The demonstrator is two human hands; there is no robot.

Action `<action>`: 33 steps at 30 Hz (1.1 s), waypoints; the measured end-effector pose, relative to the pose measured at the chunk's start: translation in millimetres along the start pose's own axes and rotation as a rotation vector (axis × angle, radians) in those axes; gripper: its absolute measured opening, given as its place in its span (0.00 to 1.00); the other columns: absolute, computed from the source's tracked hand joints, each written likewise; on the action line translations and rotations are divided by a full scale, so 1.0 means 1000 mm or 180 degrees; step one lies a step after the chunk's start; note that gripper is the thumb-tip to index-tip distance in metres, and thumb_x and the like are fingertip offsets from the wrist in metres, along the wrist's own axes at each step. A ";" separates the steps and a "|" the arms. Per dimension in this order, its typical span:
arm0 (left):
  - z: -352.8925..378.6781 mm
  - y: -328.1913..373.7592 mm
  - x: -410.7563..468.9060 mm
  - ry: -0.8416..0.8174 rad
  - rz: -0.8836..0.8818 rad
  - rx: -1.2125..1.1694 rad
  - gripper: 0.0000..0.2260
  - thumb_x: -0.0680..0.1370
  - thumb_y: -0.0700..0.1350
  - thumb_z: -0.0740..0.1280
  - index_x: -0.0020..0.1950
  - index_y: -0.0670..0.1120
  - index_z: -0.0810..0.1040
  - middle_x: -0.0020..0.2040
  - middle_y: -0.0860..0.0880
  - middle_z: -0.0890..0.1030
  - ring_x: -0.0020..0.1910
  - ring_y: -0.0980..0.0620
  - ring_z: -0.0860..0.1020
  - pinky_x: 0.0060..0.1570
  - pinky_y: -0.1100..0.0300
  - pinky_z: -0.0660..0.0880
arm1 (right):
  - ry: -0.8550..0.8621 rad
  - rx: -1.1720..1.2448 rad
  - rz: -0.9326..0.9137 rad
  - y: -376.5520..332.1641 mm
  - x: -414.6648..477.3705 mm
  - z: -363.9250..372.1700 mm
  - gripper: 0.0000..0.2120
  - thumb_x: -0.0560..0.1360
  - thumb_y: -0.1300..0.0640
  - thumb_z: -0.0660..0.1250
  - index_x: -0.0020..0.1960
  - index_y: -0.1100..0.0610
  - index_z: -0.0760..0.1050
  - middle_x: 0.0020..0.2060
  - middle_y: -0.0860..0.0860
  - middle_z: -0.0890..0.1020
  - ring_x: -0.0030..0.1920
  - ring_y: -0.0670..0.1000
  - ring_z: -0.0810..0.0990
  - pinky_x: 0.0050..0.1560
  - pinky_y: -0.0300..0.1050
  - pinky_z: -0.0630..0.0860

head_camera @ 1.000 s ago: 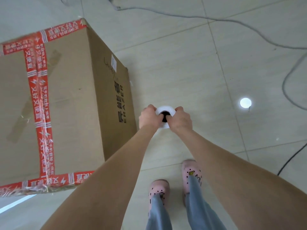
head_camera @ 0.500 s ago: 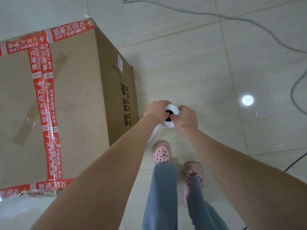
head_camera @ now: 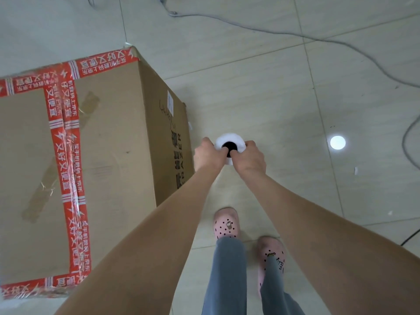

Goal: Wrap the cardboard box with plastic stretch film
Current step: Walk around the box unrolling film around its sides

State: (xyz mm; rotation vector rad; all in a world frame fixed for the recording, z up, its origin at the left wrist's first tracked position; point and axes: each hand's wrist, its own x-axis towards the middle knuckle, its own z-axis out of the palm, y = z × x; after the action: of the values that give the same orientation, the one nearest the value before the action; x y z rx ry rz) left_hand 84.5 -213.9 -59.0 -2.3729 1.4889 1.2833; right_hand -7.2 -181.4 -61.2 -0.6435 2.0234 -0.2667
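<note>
Eyeing the cardboard box [head_camera: 102, 155]: big one with red tape [head_camera: 68, 178] along its top seams, standing on the tile floor on the person's left. The side facing the roll looks bare to me, so I'd guess there's plenty of wrapping left.
Grey cable [head_camera: 295, 36]: snakes across the floor ahead. If the walk round the box goes that way, a foot could catch it, or the film could drag on it.
Pink clogs [head_camera: 226, 223]: loose slip-ons, so a stumble near the box corner seems possible.
Stretch film roll [head_camera: 239, 140]: held upright, seen end-on, just beside the box's printed side but not touching. Can't tell if any film trails off it. If it does and the pull goes slack, I'd expect wrinkles; too hard a pull at a corner could tear it.
Left hand [head_camera: 208, 155] and right hand [head_camera: 250, 159]: both on the roll's top end, one on each side.
Fingers [head_camera: 251, 143]: curled tight round the rim, thumbs tucked at the dark core hole. With the grip only up there, the bottom could swing.
</note>
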 end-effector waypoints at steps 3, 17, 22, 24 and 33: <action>-0.009 -0.002 0.012 -0.0068 -0.0038 0.0000 0.15 0.74 0.50 0.66 0.53 0.41 0.71 0.46 0.43 0.80 0.43 0.45 0.81 0.37 0.56 0.77 | -0.0025 0.0079 -0.0116 -0.013 0.007 0.005 0.13 0.73 0.52 0.62 0.57 0.53 0.72 0.45 0.51 0.77 0.43 0.54 0.75 0.38 0.44 0.67; -0.029 0.031 0.050 0.0175 0.1158 0.1003 0.08 0.73 0.40 0.62 0.50 0.45 0.77 0.46 0.47 0.79 0.41 0.47 0.78 0.36 0.56 0.74 | 0.0430 -0.0706 -0.0647 -0.052 0.035 -0.011 0.11 0.70 0.60 0.61 0.48 0.49 0.78 0.38 0.49 0.78 0.40 0.55 0.77 0.36 0.41 0.68; -0.028 0.033 0.050 0.0268 0.0522 0.0148 0.05 0.71 0.44 0.67 0.45 0.46 0.73 0.42 0.49 0.78 0.39 0.49 0.77 0.33 0.59 0.73 | 0.0503 -0.0635 -0.0822 -0.065 0.044 -0.014 0.16 0.73 0.60 0.60 0.58 0.49 0.76 0.48 0.50 0.81 0.44 0.54 0.76 0.39 0.41 0.67; -0.030 0.036 0.054 0.0245 0.0256 -0.0122 0.07 0.71 0.46 0.68 0.46 0.45 0.73 0.43 0.49 0.79 0.38 0.50 0.77 0.29 0.61 0.69 | 0.0464 -0.0326 -0.0637 -0.069 0.047 -0.012 0.14 0.73 0.59 0.61 0.57 0.52 0.75 0.49 0.50 0.80 0.46 0.54 0.77 0.41 0.43 0.69; -0.053 0.057 0.079 -0.0549 0.1320 0.1244 0.24 0.75 0.38 0.62 0.70 0.52 0.67 0.60 0.48 0.75 0.56 0.46 0.76 0.46 0.54 0.75 | 0.0115 -0.0247 -0.0166 -0.083 0.053 -0.008 0.12 0.72 0.59 0.63 0.56 0.54 0.73 0.48 0.51 0.79 0.43 0.52 0.75 0.40 0.43 0.69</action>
State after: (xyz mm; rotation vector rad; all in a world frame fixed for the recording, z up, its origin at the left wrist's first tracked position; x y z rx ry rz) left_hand 87.3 -324.6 -56.7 -1.7289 2.0204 1.0921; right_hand -7.6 -280.0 -59.6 -0.7455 2.0617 -0.2331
